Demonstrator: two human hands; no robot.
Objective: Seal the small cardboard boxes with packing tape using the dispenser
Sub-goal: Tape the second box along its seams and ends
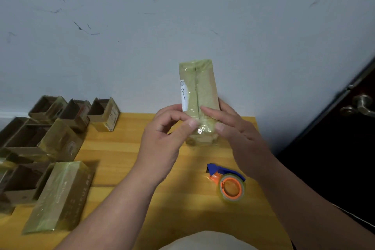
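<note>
- We held one small cardboard box (199,95) upright above the far edge of the yellow wooden table (125,148), its long face turned toward us.
- Our left hand (162,134) gripped the lower left side of the box, the thumb pressed on its front beside the centre seam.
- Our right hand (233,128) gripped the lower right side, its thumb also on the front face; both hands were closed round the box.
- Clear packing tape (194,79) already ran along the centre seam and over the top end; at the bottom end it looked wrinkled, and we judged that it was being smoothed down.
- The tape dispenser (229,182), orange and blue with a clear roll, lay on the table near the right forearm, held by neither hand.
- One taped box (60,197) lay flat at the near left of the table.
- Several open boxes (67,115) stood at the far left, their flaps up and not yet sealed.
- Judgement: the task was partly done. Two boxes carried tape; most of the boxes in view remained to be sealed.
</note>
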